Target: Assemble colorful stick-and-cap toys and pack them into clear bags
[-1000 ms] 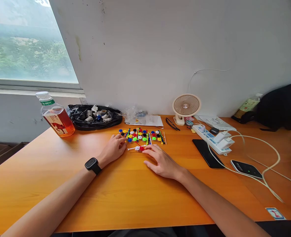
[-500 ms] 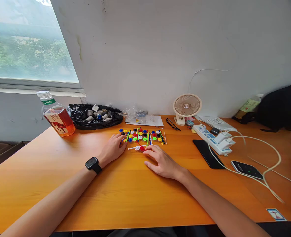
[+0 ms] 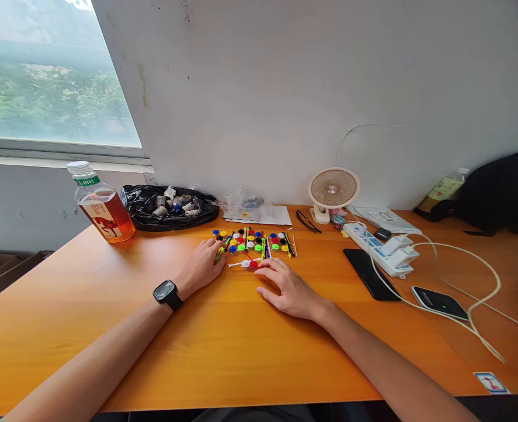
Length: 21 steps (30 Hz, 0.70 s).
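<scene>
A cluster of small coloured round pieces and thin coloured sticks [image 3: 254,242] lies on the orange wooden table [image 3: 223,346]. My left hand [image 3: 203,266], with a black watch on its wrist, rests at the cluster's left edge, fingers pinched on a green stick [image 3: 219,254]. My right hand [image 3: 287,288] lies palm down just below the cluster. Its fingertips touch a small joined piece [image 3: 246,264] of white stick, white disc and red disc. The fingers are spread and hold nothing.
A bottle of amber drink [image 3: 102,206] stands at the back left beside a black bag of grey parts [image 3: 171,206]. A small fan [image 3: 332,190], glasses [image 3: 305,220], a power strip [image 3: 384,246] with cables and two phones [image 3: 368,272] lie to the right.
My left hand has picked up a green stick from the cluster's left edge and drawn it slightly toward me. My right hand has stayed in place.
</scene>
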{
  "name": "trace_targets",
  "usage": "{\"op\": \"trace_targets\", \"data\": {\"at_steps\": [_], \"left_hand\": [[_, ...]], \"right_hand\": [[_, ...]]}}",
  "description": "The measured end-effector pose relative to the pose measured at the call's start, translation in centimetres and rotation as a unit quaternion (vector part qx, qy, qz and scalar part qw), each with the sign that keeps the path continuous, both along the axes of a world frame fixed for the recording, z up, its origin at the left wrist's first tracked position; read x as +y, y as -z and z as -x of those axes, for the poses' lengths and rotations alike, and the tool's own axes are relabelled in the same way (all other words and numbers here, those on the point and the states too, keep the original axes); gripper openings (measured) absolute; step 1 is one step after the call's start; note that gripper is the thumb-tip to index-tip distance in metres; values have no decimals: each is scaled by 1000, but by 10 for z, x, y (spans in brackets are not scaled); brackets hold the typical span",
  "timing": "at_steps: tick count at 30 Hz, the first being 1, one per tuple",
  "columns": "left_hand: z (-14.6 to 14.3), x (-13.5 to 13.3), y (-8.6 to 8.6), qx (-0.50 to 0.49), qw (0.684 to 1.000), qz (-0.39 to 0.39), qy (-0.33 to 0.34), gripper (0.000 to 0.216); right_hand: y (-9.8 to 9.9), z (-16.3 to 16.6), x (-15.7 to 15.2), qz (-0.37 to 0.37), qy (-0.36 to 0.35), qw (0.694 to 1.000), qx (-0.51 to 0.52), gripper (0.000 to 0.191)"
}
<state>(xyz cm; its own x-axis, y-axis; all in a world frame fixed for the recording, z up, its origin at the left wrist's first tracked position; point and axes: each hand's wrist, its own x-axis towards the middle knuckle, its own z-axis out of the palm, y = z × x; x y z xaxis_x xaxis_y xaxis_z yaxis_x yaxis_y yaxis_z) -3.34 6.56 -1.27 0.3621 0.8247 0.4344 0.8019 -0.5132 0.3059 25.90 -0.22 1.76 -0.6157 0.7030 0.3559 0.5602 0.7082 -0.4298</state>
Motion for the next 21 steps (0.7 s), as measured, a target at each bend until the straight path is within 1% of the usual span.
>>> {"op": "trace_targets", "data": {"at_steps": [3, 5, 9, 14, 18, 21], "left_hand": [[0, -1, -1, -8, 1000, 1, -4, 18], [-1, -1, -2, -4, 1000, -2, -11, 16], [-1, -1, -4, 15, 999, -8, -32, 17], [0, -1, -7, 34, 998, 3, -55, 21], [2, -2, -10, 36, 997, -1, -69, 24], [2, -3, -12, 33, 997, -8, -74, 22]], "right_hand": [[0, 0, 0, 2, 1, 1000, -3, 28], [0, 0, 0, 2, 2, 1000, -6, 28], [1, 0, 0, 0, 0, 1000, -5, 28], [-1, 1, -1, -1, -4, 1000, 0, 27], [-1, 1, -1, 1, -6, 1000, 3, 26], [0, 1, 0, 0, -6, 1000, 6, 27]]}}
